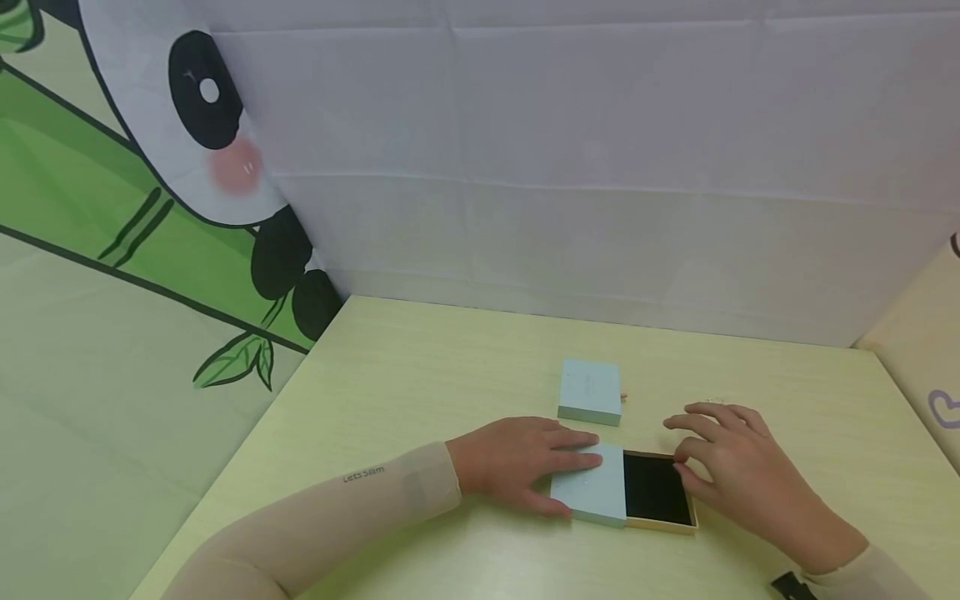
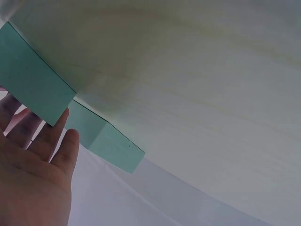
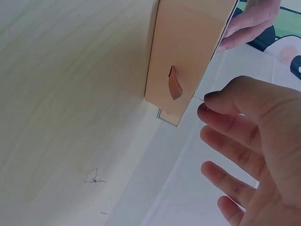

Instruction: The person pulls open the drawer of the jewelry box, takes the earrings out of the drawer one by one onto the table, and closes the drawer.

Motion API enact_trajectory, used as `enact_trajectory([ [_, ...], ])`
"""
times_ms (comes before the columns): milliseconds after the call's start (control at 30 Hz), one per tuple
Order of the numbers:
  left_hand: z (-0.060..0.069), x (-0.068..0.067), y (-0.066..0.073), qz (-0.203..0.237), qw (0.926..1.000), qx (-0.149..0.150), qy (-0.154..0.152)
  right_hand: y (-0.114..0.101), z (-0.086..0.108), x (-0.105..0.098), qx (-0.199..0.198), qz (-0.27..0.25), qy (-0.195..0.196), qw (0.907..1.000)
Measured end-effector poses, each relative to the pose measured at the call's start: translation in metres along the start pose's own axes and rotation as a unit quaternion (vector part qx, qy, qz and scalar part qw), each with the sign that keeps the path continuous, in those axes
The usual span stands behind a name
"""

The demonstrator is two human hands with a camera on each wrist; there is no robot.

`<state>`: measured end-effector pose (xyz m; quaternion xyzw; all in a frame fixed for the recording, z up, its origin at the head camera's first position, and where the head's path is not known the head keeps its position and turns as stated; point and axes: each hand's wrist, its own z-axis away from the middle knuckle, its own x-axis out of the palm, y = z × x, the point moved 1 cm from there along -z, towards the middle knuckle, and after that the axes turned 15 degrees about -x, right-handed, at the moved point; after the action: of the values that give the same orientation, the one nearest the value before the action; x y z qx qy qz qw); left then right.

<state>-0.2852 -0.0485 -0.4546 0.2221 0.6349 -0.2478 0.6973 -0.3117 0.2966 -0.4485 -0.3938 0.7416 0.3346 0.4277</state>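
Observation:
A light blue drawer box [image 1: 603, 500] lies on the table, its tray [image 1: 660, 492] pulled out to the right, showing a black lining. My left hand [image 1: 517, 462] rests on the blue sleeve with spread, straight fingers; the left wrist view shows them at the box's side [image 2: 35, 75]. By the tray's right edge, my right hand [image 1: 731, 462] pinches a tiny, thin wire-like piece [image 3: 199, 98] between thumb and forefinger. Its kind is too small to tell. The other fingers are spread. In the right wrist view, a ribbon pull tab [image 3: 175, 84] sticks out from the tray's end.
A second light blue box [image 1: 590, 392], closed, stands behind the first. Small, thin metallic pieces [image 3: 95, 180] lie on the table beyond my right hand. A white cloth backdrop [image 1: 600, 167] hangs at the table's far edge, and a printed panel [image 1: 112, 250] stands at the left.

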Motion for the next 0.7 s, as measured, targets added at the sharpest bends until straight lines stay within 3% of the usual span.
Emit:
enact_trajectory([
  [700,-0.005,-0.001,0.001,-0.012,0.9999,-0.005,-0.002,0.016,0.01,0.006,-0.007,-0.005,0.03,0.9995],
])
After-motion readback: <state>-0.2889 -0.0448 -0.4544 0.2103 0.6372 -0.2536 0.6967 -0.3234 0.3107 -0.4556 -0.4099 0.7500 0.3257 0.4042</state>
